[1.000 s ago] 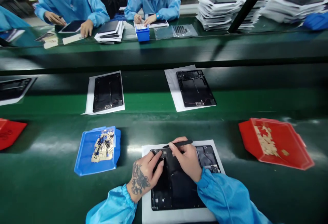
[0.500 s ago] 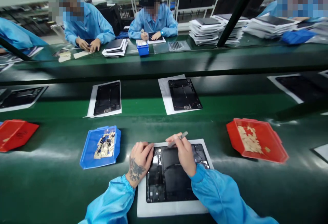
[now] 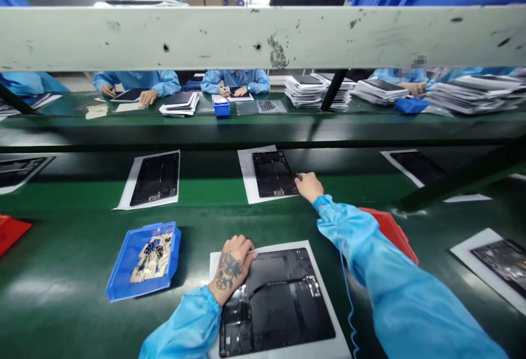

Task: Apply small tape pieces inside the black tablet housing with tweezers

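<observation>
An opened tablet housing (image 3: 275, 298), black inside with a dark cable and a metal bracket at its right, lies on a white sheet (image 3: 343, 337) in front of me. My left hand (image 3: 233, 265) is closed at its upper left corner, fingers curled together and thumb on the rim. My right hand (image 3: 310, 187) is stretched forward, closed, beside the lower right edge of a second tablet housing (image 3: 271, 174). A dark end of the tweezers (image 3: 298, 176) shows at its fingers; the rest is hidden in the hand. Whether the fingers touch that housing, I cannot tell.
A blue bin (image 3: 119, 266) of small parts stands left; a red bin (image 3: 388, 227) sits partly behind my right sleeve. More housings (image 3: 156, 179) lie on sheets along the green belt. A pale beam (image 3: 205, 35) crosses above; co-workers (image 3: 236, 79) sit opposite. A coiled blue cord (image 3: 349, 304) hangs from my sleeve.
My right hand has left the near housing and reached forward to the far one, tweezers still in it. My left hand stays on the near housing's corner. The camera view has tilted up.
</observation>
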### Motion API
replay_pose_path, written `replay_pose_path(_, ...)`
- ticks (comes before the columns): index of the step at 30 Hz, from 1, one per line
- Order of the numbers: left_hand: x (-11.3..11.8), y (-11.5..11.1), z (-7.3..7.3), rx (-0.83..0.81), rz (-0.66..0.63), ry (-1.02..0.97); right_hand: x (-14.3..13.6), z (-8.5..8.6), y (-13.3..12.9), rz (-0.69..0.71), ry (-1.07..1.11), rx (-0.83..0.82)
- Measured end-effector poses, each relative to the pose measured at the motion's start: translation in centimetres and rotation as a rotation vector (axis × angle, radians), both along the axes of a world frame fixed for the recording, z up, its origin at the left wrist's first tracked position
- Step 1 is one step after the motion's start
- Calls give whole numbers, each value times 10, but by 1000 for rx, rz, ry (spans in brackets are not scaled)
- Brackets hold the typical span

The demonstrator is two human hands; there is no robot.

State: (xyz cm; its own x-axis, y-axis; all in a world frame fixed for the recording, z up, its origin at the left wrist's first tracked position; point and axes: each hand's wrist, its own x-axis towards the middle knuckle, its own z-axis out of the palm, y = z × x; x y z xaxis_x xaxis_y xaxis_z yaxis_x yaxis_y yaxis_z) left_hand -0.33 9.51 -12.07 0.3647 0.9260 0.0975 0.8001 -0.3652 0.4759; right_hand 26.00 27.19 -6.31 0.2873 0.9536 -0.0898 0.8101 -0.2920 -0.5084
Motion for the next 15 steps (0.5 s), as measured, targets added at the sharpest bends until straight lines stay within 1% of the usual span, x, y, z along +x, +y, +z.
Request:
replay_pose_path(2,1,-1,-3,-6,20,-33,2,-7,23,-52,-99,-50)
replay_pose_path(4,3,-1,-5,-12,35,-58,-5,-16,37,-66,-172,-76)
replay_pose_path(6,4,0,-5,-21,46,-75,-22,-28,46,-35,-224,-77)
replay_pose_path(10,6,1,-5,-48,62,-90,-63,-47,58,83,-275,-54)
replay_pose_path(12,7,0,-5,-62,67,-90,-76,-51,66,101,-290,-69)
replay_pose_path(15,11,-2,-4,-74,82,-67,-83,-48,80,92,-309,-112)
